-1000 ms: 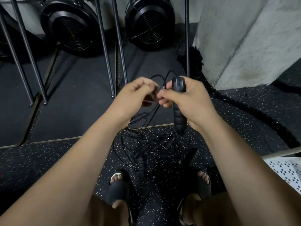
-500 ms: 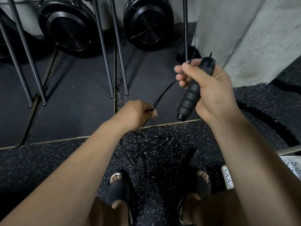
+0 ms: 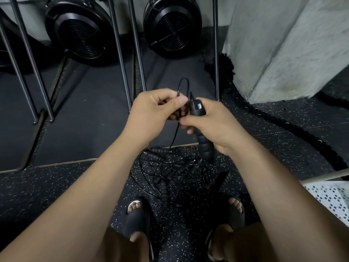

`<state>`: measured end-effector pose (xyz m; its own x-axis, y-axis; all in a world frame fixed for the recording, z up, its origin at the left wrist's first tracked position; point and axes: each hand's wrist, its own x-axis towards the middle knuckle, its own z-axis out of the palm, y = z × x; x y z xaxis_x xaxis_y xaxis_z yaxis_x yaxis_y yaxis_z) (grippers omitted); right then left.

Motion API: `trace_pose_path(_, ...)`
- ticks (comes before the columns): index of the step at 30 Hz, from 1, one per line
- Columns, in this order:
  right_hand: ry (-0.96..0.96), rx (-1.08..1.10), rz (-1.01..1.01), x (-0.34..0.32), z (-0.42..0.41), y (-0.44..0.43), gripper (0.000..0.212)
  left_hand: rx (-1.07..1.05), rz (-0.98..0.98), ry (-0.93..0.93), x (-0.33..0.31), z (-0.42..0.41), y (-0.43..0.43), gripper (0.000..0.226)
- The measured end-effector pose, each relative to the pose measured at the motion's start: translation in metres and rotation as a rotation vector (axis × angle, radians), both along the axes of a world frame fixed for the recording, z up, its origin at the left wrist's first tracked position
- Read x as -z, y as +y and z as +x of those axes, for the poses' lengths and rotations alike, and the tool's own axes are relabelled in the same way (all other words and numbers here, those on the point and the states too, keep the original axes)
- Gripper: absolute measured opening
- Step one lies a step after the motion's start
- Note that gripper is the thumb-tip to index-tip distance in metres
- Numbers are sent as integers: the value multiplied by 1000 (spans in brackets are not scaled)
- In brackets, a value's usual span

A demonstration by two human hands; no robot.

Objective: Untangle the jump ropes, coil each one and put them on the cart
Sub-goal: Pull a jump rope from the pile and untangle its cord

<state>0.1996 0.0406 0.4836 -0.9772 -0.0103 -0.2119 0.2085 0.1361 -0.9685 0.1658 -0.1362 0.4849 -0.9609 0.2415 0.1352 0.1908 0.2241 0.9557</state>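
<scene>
Above the rope pile (image 3: 170, 173), together again: right hand (image 3: 213, 125), grip round handle (image 3: 197, 108); left hand (image 3: 153, 112), grip on cord (image 3: 175, 134).

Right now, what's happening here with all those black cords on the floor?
A person is sorting out jump ropes. Their right hand grips one ribbed black handle, while the left hand pinches the thin black cord beside the handle's top, where a small loop sticks up. That cord trails down into a tangled pile of ropes on the speckled floor between their feet. The pile is not yet untangled.
</scene>
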Motion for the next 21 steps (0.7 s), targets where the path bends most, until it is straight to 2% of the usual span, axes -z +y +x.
trace_pose_path(6, 52, 30, -30, -1, 1, -7, 21, -56, 259, -71, -6, 1, -2, 22)
trace_pose_path(9, 142, 123, -92, -9, 1, -5, 19, -60, 237, -125, -3, -4, -5, 23)
trace_pose_path(11, 197, 171, -146, -15, 0, -3, 20, 13, 130, -199, 2, -6, -6, 18)
trace_pose_path(13, 224, 206, -223, -22, 0, 0, 21, 149, -17, -270, 10, -4, -4, 22)
trace_pose_path(17, 261, 252, -424, -32, 2, 7, 20, 359, -350, -260, 32, 0, 0, 20)
trace_pose_path(21, 302, 315, -538, -39, 1, 17, 20, 430, -596, -274, 36, 0, 5, 14)
